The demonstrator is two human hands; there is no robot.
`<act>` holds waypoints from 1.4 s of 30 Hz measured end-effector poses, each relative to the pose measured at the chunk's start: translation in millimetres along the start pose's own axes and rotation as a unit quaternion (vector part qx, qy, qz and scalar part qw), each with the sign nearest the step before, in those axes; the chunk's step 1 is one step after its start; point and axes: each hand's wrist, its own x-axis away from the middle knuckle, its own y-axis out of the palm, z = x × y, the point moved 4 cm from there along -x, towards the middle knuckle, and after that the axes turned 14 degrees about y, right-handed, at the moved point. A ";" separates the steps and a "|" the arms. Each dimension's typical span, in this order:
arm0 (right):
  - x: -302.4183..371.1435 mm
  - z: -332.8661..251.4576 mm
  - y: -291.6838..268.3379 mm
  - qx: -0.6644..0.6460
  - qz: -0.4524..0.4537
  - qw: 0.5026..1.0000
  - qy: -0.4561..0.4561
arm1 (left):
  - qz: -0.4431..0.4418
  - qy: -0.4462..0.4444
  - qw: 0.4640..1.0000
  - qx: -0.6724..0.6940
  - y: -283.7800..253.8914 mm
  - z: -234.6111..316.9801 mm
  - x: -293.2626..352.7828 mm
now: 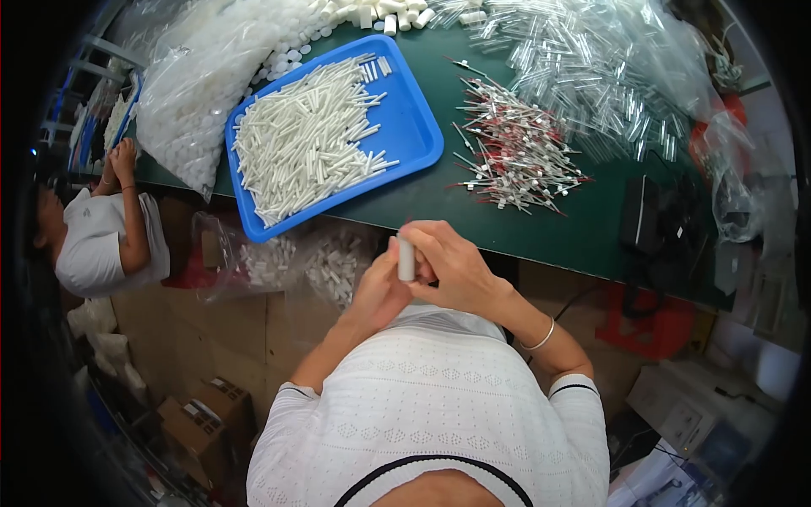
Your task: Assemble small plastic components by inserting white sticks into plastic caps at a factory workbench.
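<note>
Just off the table's front edge, both hands meet around a short white tube (406,260), which stands roughly upright. My left hand (378,286) closes on it from the left, thumb along its side. From the other side my right hand (460,269) has its fingers curled over it; some fingertips of both hands are hidden. A blue tray (420,127) lies beyond my hands, to the left, heaped with thin white sticks (308,139). To its right is a loose pile of thin leads with white and red parts (519,139).
Clear tubes (583,84) lie heaped at the back right of the green table (405,198). A plastic bag of white discs (182,110) sits at the left. Bags of white pieces (334,266) hang below the edge. A black box (640,215) stands right. Another person (114,232) works far left.
</note>
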 end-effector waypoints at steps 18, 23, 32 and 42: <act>-77.2 62.1 -77.9 0.148 0.219 0.958 0.114 | -0.070 0.167 0.877 -0.445 2.4 73.5 -8.8; -51.1 24.1 -75.5 0.075 0.157 0.983 -0.067 | -0.185 -0.044 0.964 -0.184 38.5 52.7 -64.7; -31.4 27.2 -51.0 -0.204 0.162 0.946 0.192 | -0.185 0.014 0.952 -0.242 48.5 41.0 -67.9; -21.0 47.1 -66.0 -0.321 0.106 0.894 0.294 | -0.093 0.326 0.630 -0.698 51.9 175.4 -172.7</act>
